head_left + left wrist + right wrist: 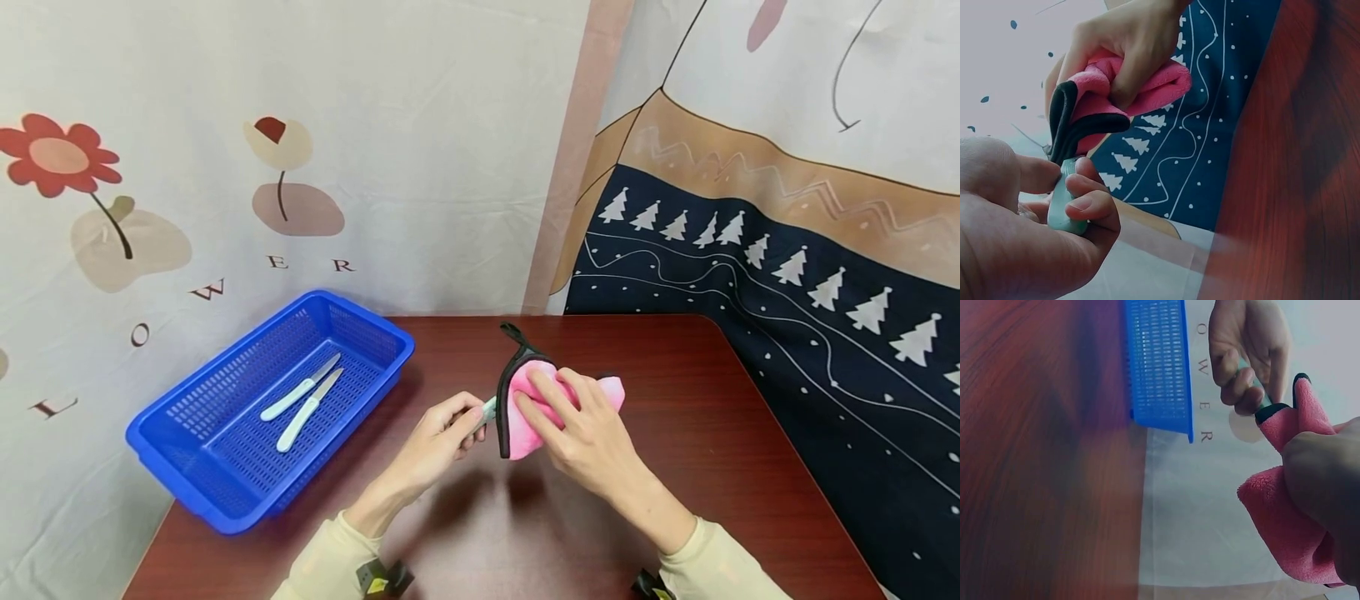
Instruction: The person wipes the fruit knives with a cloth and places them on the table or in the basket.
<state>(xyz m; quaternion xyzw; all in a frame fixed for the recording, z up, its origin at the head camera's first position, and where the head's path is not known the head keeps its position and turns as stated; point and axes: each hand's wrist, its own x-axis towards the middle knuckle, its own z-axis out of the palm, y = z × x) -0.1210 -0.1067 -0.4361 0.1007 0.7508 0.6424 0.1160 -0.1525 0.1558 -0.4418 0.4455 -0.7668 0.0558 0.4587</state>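
Observation:
My left hand grips the pale green handle of what looks like a knife, its handle like those in the basket. The rest of it is covered by a pink cloth with black edging and a hanging loop. My right hand holds this cloth, folded around the covered part, its fingers pressing into the folds. Both hands are above the table, close together. In the right wrist view, the cloth bunches under the right hand, and a loose fold hangs down.
On the left of the dark red wooden table stands a blue plastic basket. Two knives with pale handles lie in it, side by side. Behind the table hangs a printed curtain with flowers, letters and trees.

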